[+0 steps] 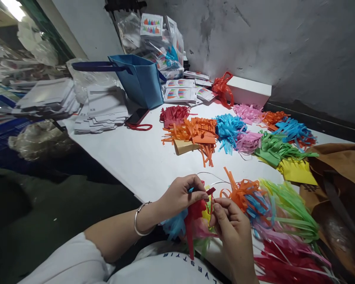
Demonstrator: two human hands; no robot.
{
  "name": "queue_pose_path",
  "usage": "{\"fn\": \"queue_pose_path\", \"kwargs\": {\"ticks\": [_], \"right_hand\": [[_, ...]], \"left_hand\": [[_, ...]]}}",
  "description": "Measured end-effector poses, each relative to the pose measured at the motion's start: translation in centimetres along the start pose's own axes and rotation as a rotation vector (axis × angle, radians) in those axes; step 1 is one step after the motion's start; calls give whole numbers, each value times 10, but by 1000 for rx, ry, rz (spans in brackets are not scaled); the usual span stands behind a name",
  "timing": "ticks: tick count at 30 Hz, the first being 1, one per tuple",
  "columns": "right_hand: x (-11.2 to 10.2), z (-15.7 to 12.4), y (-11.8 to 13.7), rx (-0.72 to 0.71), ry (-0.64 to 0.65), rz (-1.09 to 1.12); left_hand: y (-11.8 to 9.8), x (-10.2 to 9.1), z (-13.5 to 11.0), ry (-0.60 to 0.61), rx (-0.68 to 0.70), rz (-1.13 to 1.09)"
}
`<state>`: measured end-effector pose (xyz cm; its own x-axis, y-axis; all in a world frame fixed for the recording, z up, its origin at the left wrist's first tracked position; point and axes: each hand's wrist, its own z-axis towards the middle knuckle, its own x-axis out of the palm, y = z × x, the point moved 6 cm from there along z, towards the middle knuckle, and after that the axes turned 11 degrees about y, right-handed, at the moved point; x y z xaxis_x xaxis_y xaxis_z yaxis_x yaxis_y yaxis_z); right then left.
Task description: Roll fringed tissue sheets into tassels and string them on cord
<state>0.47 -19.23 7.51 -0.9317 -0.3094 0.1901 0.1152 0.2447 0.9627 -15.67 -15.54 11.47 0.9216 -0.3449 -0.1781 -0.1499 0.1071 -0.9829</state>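
Near the close edge of the white-topped counter (130,165), a red tassel of long flat paper strips (190,227) hangs beneath the fingertips of the left hand (185,193), whose thumb and forefinger pinch its dark red top. The right hand (232,223) is curled just beside that top, fingertips close together; whether it grips a strand, I cannot tell. Beside the right hand lie loose orange paper strips (245,193); beyond both hands sits a bright blue fringed paper bundle (230,128).
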Motion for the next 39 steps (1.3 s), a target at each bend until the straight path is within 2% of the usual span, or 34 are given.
{"fn": "queue_pose_path", "kwargs": {"ticks": [3, 6, 9, 11, 13, 15, 16, 18, 20, 21, 22, 23, 25, 27, 30, 33, 39], "right_hand": [[1, 2, 0, 11, -9, 35], [2, 7, 3, 10, 19, 69], [2, 10, 2, 42, 101, 41], [2, 11, 3, 31, 121, -92], [-1, 11, 12, -85, 50, -281], [-9, 8, 28, -274, -107, -356], [-16, 5, 37, -380, -212, -292], [-35, 0, 49, -540, -364, -8], [-52, -3, 55, -618, -407, 260], [-57, -3, 56, -627, -397, 325], [-60, -4, 57, -618, -381, 344], [-62, -5, 56, -609, -379, 333], [-58, -9, 50, -556, -376, 238], [-45, -9, 39, -455, -313, 56], [-21, -6, 28, -320, -156, -280], [-8, -6, 33, -336, -103, -489], [0, -7, 45, -378, -73, -577]], "left_hand": [[-2, 9, 0, 118, 51, 2], [-8, 15, 0, 248, 167, 89], [-14, 16, -2, 275, 305, 277], [-15, 18, -3, 260, 387, 403], [-13, 21, -5, 233, 429, 487], [-7, 25, -5, 251, 414, 519], [-3, 28, -4, 288, 385, 534], [6, 33, -1, 409, 294, 584], [13, 32, 3, 554, 194, 630], [15, 29, 6, 620, 152, 626], [14, 24, 10, 653, 117, 595], [12, 15, 16, 636, 86, 545], [4, -6, 28, 503, 30, 415], [-4, -19, 34, 401, -6, 244], [-10, -9, 33, 487, -4, -99], [-9, 10, 26, 530, -24, -309], [5, 24, 22, 372, -124, -545]]}}
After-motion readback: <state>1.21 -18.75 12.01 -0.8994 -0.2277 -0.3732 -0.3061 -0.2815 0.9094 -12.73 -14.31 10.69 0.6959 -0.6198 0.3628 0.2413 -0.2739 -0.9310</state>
